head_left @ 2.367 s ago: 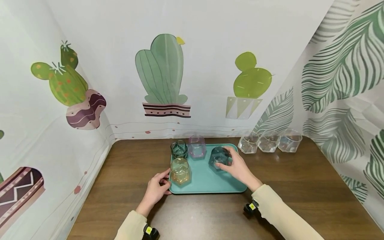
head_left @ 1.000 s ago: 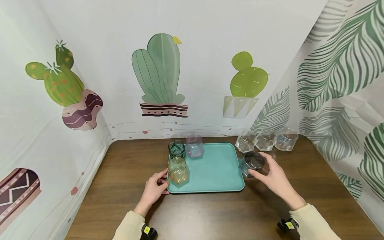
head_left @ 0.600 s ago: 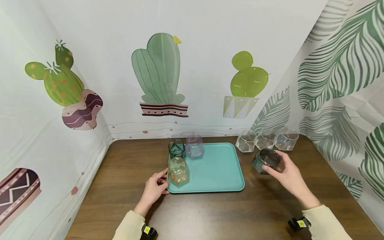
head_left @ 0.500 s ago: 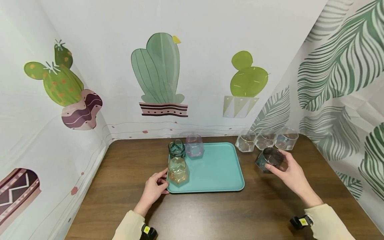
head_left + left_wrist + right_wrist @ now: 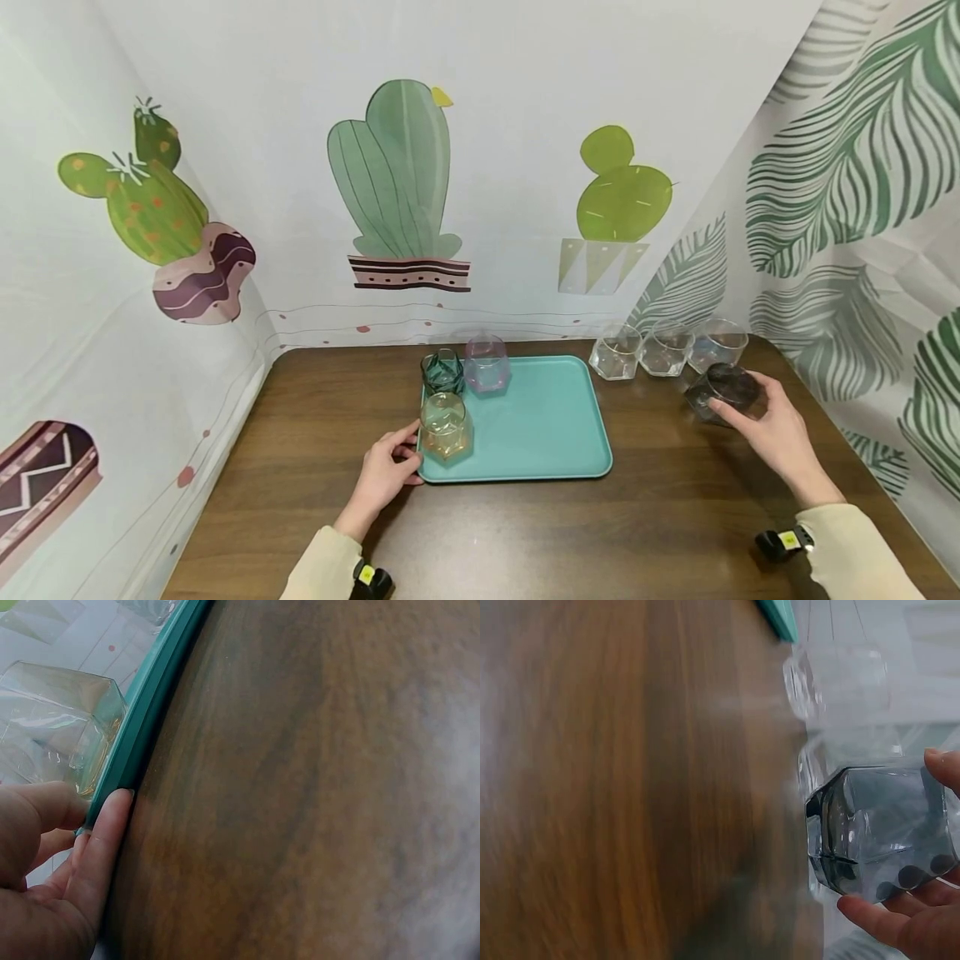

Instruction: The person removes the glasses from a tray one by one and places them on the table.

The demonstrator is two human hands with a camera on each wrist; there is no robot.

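Observation:
My right hand (image 5: 780, 425) grips a smoky grey drinking glass (image 5: 722, 393) with a faceted base, thumb on one side and fingers round the other. In the right wrist view this glass (image 5: 885, 829) shows clear of the wooden surface. At the left, my left hand (image 5: 386, 468) holds the left edge of the turquoise tray (image 5: 540, 429), and in the left wrist view its fingers (image 5: 105, 847) lie along the rim. On the tray stand a yellow glass (image 5: 446, 429) near that hand, a dark green glass (image 5: 442, 373) behind it, and a pink glass (image 5: 487, 367).
Three clear glasses stand in a row along the back right of the brown wooden table (image 5: 562, 533): a left one (image 5: 617, 354), a middle one (image 5: 667, 352) and a right one (image 5: 716, 348), just behind the grey glass. A patterned cloth (image 5: 517, 183) hangs behind.
My right hand has carried the grey glass from the tray rightward over the table, to in front of the rightmost clear glass. The left hand keeps its hold on the tray's edge.

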